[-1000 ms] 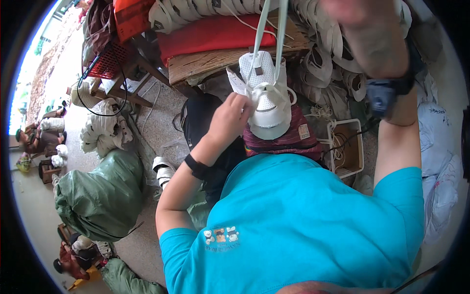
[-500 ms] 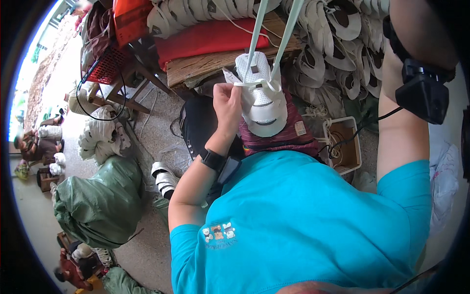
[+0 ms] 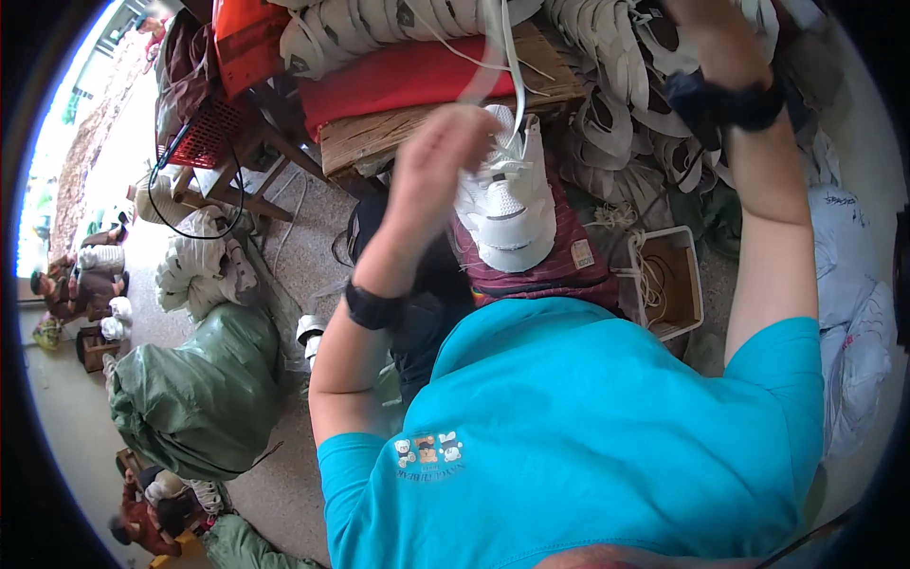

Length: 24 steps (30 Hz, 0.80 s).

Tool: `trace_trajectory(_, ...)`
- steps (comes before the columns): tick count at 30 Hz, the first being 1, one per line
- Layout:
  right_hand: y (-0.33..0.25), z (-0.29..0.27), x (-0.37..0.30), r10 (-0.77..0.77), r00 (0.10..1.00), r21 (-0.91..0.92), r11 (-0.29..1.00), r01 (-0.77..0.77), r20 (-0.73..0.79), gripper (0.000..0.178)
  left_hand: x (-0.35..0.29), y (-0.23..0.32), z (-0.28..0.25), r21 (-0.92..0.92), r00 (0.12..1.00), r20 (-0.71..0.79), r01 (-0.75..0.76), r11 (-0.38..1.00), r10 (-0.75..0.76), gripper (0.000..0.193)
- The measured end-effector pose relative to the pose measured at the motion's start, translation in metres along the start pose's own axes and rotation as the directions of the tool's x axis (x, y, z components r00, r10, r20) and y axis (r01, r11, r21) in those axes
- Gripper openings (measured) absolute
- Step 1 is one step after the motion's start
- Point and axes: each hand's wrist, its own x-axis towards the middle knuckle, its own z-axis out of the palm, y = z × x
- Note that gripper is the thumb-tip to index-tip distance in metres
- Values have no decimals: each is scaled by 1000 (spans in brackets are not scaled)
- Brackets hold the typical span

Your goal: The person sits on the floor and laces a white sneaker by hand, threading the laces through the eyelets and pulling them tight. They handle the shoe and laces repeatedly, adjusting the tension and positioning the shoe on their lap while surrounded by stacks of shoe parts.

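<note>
The white mesh-and-leather sports shoe [image 3: 507, 204] rests toe toward the person on a maroon striped cloth [image 3: 559, 270] over the lap, just beside and below the left hand [image 3: 438, 156]. The left hand is raised, fingers curled loosely near the shoe's tongue; whether it pinches a lace cannot be told because the hand is blurred. The white flat shoelace [image 3: 502, 47] runs up from the eyelets, away from the left hand, toward the top of the view. The right hand [image 3: 706, 24] is lifted high, well apart from the shoe, and is cut off by the frame edge, so its grip cannot be told. To do the lacing well, it is advisable to keep the shoe steady on the lap, hold both lace ends at even tension, keep the flat lace untwisted, and seat each crossing before the next eyelet. Beyond the right hand lies an open cardboard box [image 3: 668, 280]; farther off, a wooden worktop [image 3: 379, 137] carries a red cushion [image 3: 398, 81] and stacked white shoe uppers [image 3: 360, 33].
</note>
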Motion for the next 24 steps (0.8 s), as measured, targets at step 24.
trace_trajectory(24,-36,28,-250,246,908,-195,963,-188,339,12,-63,17,-234,-654,854,-473,-176,736,-216,24)
